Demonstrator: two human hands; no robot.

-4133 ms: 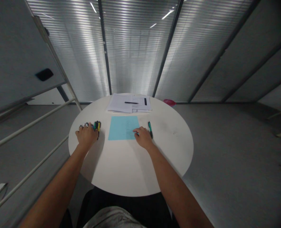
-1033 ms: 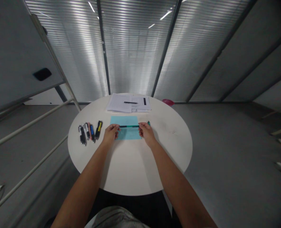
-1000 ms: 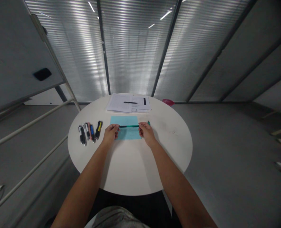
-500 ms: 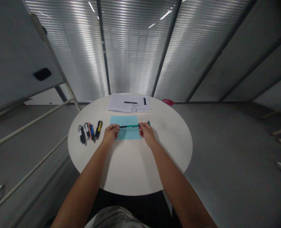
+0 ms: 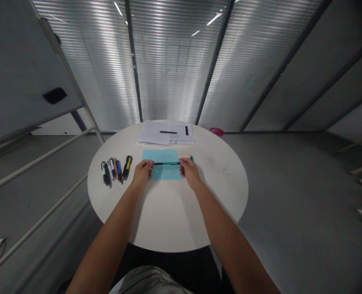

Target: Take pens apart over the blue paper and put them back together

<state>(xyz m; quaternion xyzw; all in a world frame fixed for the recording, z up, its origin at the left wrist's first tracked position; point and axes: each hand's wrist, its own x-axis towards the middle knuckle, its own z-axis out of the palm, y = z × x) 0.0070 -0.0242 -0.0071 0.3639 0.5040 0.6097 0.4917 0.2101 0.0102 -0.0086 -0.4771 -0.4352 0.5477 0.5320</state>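
A green pen (image 5: 167,163) with a dark grip section is stretched level between my two hands, above a light blue sheet of paper (image 5: 162,173). My left hand (image 5: 143,169) pinches its dark end. At the other end, my right hand (image 5: 188,168) has its fingers closed on the green part. Just beyond my right fingers another small green and black pen-like piece (image 5: 192,158) shows, mostly hidden by the hand. Left of my left hand lie several pens, among them a yellow and black one (image 5: 127,166) and a blue one (image 5: 118,169).
The round white table (image 5: 168,228) carries a stack of papers (image 5: 153,134) at its far side, with a dark pen (image 5: 168,132) on top. A whiteboard frame (image 5: 61,155) stands at the left. Behind the table is a pink object (image 5: 216,131) near the glass wall.
Between my fingers the green pen has turned about its length; its clip showed before and now a light marking on the barrel does. Both hands stay in nearly the same place.
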